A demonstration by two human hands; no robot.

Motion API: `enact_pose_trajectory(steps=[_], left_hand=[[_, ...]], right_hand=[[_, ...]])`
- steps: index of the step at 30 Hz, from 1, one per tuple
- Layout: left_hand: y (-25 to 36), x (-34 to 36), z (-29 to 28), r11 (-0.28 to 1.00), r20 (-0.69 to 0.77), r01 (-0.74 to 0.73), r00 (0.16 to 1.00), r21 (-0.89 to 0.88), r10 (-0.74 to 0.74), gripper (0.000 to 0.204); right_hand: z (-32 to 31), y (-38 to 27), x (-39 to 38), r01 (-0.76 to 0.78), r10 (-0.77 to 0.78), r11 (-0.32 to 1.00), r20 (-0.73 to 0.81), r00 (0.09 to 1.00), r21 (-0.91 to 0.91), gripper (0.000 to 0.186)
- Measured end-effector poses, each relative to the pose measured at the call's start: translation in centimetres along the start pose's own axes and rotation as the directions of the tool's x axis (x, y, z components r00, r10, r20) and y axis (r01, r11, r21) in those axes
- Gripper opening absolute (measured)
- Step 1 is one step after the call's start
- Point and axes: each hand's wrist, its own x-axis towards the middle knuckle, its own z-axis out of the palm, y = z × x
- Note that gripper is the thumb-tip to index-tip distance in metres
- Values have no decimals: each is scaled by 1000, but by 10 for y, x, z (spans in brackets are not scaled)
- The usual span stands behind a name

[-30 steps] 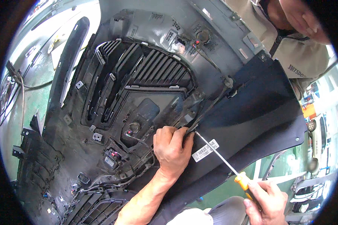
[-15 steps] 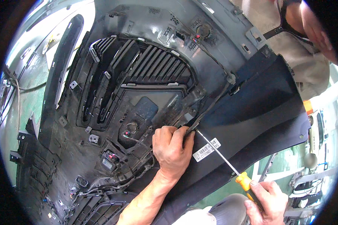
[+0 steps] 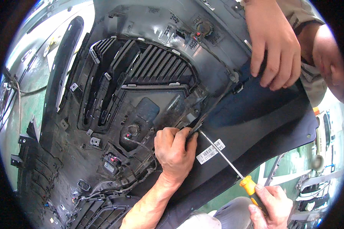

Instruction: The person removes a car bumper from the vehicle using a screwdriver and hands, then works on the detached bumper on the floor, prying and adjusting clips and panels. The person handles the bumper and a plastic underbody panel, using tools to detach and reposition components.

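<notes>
Black panel (image 3: 260, 118) is extending right of the left hand (image 3: 176, 152); white label (image 3: 208, 155) is lying flat on it, near that hand.

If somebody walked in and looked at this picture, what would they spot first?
Probably the yellow-handled screwdriver at the lower right, in the person's right hand, its metal shaft slanting up and left across a white label toward the left hand. Next might be another person's hand, reaching down at the top right. After that, perhaps the black slatted grille, above and left of the middle.
</notes>
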Motion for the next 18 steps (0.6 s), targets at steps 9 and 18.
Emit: enact_pose_trajectory(steps=[9,18], left_hand=[[0,1,1,1000,3,2,1000,21,-2,26],[0,0,1,1000,-5,4,1000,1,-4,25]], right_hand=[[4,3,1,44,-44,999,-32,999,-26,40],[7,3,-2,36,-37,999,-56,998,-16,39]])
